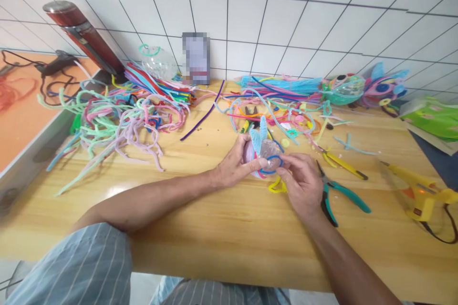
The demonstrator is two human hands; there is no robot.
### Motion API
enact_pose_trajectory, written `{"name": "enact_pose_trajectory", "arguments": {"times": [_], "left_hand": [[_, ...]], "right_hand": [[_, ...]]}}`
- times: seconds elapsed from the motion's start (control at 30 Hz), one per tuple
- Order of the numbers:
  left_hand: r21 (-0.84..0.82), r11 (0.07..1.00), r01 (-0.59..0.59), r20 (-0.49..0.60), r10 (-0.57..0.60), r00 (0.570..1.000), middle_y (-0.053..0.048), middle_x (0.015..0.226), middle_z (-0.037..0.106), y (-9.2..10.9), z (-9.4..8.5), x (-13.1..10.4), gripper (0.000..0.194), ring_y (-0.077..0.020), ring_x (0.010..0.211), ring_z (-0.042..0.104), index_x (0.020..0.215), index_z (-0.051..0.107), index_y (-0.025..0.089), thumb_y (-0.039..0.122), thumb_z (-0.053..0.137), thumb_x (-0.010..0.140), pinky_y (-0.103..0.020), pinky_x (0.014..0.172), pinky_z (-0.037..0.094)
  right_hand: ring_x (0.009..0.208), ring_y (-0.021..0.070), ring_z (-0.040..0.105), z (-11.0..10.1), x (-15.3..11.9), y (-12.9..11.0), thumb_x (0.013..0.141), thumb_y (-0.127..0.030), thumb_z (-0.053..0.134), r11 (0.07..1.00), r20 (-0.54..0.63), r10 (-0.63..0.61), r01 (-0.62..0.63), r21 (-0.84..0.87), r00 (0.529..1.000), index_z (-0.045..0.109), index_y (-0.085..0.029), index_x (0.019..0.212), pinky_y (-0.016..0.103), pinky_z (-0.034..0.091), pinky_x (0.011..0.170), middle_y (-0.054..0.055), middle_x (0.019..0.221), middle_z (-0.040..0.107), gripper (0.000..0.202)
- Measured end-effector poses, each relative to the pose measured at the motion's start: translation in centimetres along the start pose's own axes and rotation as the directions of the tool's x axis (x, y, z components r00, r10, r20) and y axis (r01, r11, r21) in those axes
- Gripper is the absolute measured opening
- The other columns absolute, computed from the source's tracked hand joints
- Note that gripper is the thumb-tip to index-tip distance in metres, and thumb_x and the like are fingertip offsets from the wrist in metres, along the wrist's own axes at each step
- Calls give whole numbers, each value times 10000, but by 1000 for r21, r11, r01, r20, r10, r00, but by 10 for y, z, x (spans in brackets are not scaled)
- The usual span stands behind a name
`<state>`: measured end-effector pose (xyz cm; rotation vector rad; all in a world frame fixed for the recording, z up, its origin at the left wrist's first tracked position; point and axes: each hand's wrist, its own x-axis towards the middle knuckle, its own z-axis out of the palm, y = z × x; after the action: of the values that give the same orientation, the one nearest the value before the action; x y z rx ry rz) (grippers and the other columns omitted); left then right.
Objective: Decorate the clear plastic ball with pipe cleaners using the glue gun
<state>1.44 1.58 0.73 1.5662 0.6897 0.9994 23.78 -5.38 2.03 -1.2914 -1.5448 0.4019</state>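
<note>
My left hand grips a small see-through plastic ball wrapped in lilac and pink pipe cleaners. Two light blue pipe-cleaner fins stand up from its top. Against the near side of the ball lies a dark blue pipe-cleaner ring; the fingertips of my right hand pinch its right edge, while my left thumb touches its left. A yellow pipe-cleaner piece shows just below the ball. Teal-handled pliers lie open right beside my right hand.
A yellow glue gun and a yellow-handled tool lie at right. Tangled pipe cleaners cover the left side. Pipe-cleaner bundles, two decorated balls, a phone and a red flask stand along the tiled wall.
</note>
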Motion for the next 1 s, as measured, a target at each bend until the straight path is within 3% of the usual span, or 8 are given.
{"name": "enact_pose_trajectory", "arguments": {"times": [0.13, 0.23, 0.37, 0.57, 0.77, 0.83, 0.9, 1.0], "left_hand": [[12, 1000, 0, 13, 0, 1000, -82, 1311, 619, -1, -2, -2, 685, -285, 1260, 631, 1411, 458, 253, 693, 787, 1001, -490, 1143, 563], [-9, 1000, 4, 45, -4, 999, -87, 1337, 615, -2, -5, -2, 675, -289, 1288, 622, 1419, 460, 256, 680, 787, 1007, -486, 1155, 561], [-25, 1000, -2, 85, 4, 996, -108, 1415, 600, -2, -10, -1, 679, -313, 1383, 600, 1438, 471, 252, 667, 792, 1007, -505, 1213, 535], [-78, 997, -15, 152, 27, 988, -130, 1479, 619, -4, -15, 1, 689, -336, 1442, 597, 1475, 498, 248, 710, 746, 1028, -553, 1258, 510], [-224, 969, -108, 97, 133, 986, -181, 1634, 600, 6, -9, 8, 853, -382, 1561, 570, 1521, 545, 264, 828, 788, 929, -574, 1277, 496], [-202, 974, -98, 21, 104, 994, -160, 1492, 698, 16, -9, 10, 735, -331, 1424, 658, 1419, 614, 248, 792, 785, 955, -520, 1207, 532], [-168, 985, -44, -46, 37, 998, -96, 1159, 773, 26, -9, 11, 592, -248, 1112, 717, 1196, 678, 218, 768, 755, 991, -431, 1046, 569], [-220, 975, 14, -76, -31, 997, 10, 775, 651, 40, -10, 11, 576, -154, 738, 594, 905, 627, 211, 770, 739, 991, -332, 797, 510]], "right_hand": [[945, 252, 722, 4, -7, 6, 994, -482, 832, 996, -17, 82, -82, 26, 996, 824, -306, 1217, 479, 659, 921, 79, 1144, 731, 284], [1276, 313, 726, 8, -12, 10, 947, -526, 888, 971, -27, 188, -181, 158, 982, 721, -306, 1423, 536, 639, 1098, 128, 1457, 703, 551], [1576, 357, 597, 11, -15, 9, 955, -580, 886, 896, 119, 301, -323, 304, 946, 605, -326, 1581, 622, 498, 1327, 138, 1701, 613, 732], [1501, 357, 687, 8, -12, 3, 959, -644, 854, 810, 341, 315, -438, 390, 886, 600, -326, 1604, 553, 631, 1212, 114, 1660, 681, 763], [1282, 343, 795, -3, 2, 7, 947, -623, 788, 770, 259, 351, -435, 467, 900, 667, -323, 1489, 531, 696, 1040, 92, 1434, 805, 630], [1196, 331, 809, -11, 10, 7, 918, -590, 804, 755, 212, 352, -411, 512, 912, 698, -327, 1430, 509, 708, 955, 90, 1379, 816, 586], [1137, 304, 807, -21, 17, 5, 885, -542, 836, 741, 144, 351, -369, 561, 925, 735, -329, 1344, 470, 702, 916, 79, 1336, 821, 516], [1062, 276, 804, -38, 26, -3, 880, -519, 833, 744, 72, 332, -308, 593, 941, 767, -325, 1238, 445, 686, 902, 62, 1254, 833, 412]]}}
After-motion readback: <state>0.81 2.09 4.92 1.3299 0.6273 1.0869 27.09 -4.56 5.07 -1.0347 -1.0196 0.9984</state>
